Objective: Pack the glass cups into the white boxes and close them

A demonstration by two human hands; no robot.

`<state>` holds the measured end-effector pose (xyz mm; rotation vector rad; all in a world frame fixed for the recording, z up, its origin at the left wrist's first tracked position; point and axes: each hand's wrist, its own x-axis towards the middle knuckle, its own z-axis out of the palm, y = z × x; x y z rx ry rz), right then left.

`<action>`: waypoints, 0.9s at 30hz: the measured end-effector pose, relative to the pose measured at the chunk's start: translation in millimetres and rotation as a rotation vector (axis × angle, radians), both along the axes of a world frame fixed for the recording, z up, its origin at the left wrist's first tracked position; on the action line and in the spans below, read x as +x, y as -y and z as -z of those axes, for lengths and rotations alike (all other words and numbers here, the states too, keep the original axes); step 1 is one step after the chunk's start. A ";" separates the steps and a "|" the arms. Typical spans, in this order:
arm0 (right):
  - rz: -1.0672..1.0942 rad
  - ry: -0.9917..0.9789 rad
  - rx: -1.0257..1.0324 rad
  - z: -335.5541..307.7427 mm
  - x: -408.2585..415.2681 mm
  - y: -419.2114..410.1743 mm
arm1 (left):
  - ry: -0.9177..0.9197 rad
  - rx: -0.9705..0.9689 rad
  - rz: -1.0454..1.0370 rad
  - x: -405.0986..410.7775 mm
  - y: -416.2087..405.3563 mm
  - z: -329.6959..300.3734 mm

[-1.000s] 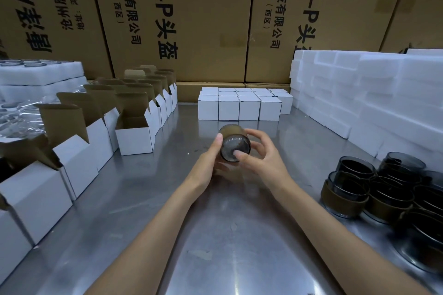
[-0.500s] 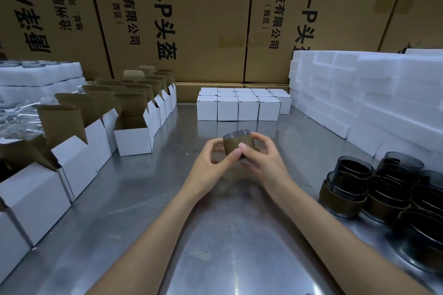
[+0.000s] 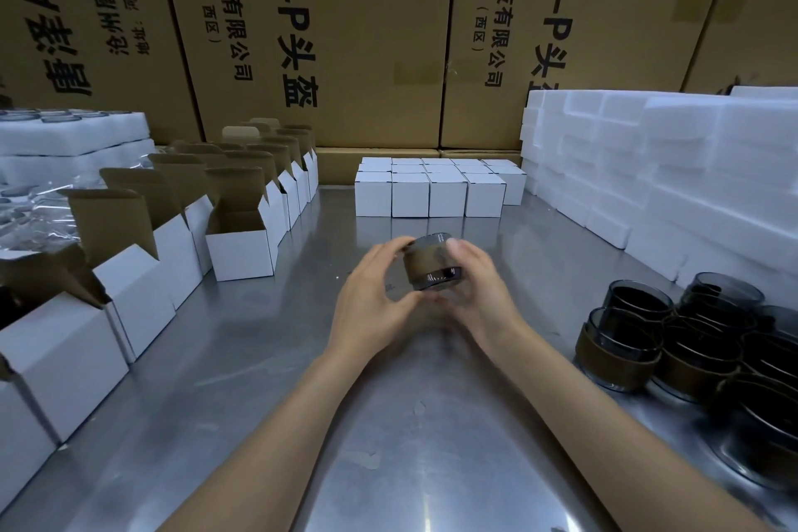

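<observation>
Smoky glass cup, brown sleeve, tilted

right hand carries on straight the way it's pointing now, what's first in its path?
Probably the block of closed white boxes at the back of the table. The right hand, gripping the glass cup with the left hand, points roughly that way; depth is unclear.
</observation>
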<state>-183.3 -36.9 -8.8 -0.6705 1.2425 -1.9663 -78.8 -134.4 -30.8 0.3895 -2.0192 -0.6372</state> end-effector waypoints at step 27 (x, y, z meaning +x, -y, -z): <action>-0.387 0.285 0.034 0.0 -9.2 -8.0 | -0.076 0.092 -0.015 2.4 -2.9 -4.9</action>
